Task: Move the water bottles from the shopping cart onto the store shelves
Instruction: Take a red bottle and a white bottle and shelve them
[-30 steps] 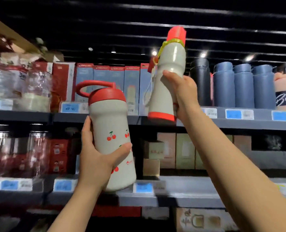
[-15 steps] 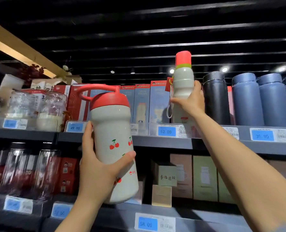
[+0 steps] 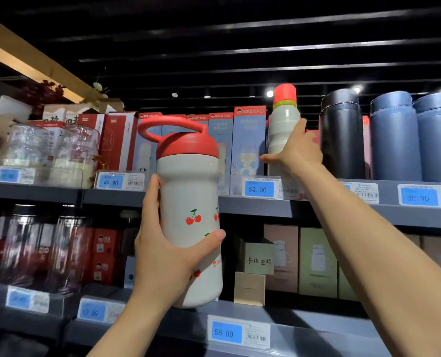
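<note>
loosened right grip now touches shelved slim bottle; left grip holds cherry bottle.

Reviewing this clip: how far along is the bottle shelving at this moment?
Nearly done: the slim bottle with the red cap stands on the upper shelf, beside the black flask, with the right hand on it. In hand: the left hand grips the cherry bottle, off the shelf. Left: shelving it. The cart is out of view.
</note>
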### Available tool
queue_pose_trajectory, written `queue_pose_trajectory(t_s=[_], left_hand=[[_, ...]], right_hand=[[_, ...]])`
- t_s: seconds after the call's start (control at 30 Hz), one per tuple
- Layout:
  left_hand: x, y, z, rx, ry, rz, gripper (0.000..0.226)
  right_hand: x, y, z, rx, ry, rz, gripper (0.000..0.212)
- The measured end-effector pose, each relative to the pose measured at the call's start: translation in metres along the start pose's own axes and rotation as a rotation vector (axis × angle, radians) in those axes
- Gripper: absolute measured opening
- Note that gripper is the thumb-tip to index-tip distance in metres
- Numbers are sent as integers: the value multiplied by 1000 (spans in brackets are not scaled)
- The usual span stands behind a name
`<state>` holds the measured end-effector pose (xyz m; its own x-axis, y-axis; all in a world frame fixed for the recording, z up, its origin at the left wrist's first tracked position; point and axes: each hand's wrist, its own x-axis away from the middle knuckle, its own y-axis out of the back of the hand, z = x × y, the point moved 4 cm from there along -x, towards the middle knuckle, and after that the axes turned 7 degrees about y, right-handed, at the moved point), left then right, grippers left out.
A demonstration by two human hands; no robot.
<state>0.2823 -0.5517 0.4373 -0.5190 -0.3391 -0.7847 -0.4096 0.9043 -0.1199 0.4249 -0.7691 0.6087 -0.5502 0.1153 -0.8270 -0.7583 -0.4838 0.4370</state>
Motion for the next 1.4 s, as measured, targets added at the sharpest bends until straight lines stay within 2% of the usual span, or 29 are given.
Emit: queue_pose_trajectory(t_s=[0.33,0.7,0.77,0.83,0.87,0.9,0.93,1.03,1.1,1.23,1.33,1.4], left_hand=[[-4,21,6,55,10,-13,108],[-1,28,13,106,34,-19,112],[0,26,12,138,38,-15,110],[1,23,9,155,41,-6,115],[1,20,8,164,48,-1,116],[2,16,8,171,54,1,115],[4,11,6,162,61,3,115],[16,-6,-2,50,22,13,114],[25,-20,-7,-45,-1,56,120],[42,-42,-14,-161,-35,253,129],[42,-46,-6,-38,-46,478,131],[37,-46,-4,71,-11,644,124]], right_hand=[[3,3,2,194,-2,-106,123],[14,17,-3,149,-3,-101,119],[31,30,5,144,151,-227,101],[67,38,19,118,447,-395,72],[90,39,25,60,573,-421,62],[112,38,29,-64,645,-367,58],[132,33,31,-222,624,-241,58],[185,19,42,-662,342,246,70],[207,8,46,-822,265,436,72],[221,-2,33,-919,146,379,81],[221,0,15,-984,75,296,78],[218,4,7,-1000,58,289,77]])
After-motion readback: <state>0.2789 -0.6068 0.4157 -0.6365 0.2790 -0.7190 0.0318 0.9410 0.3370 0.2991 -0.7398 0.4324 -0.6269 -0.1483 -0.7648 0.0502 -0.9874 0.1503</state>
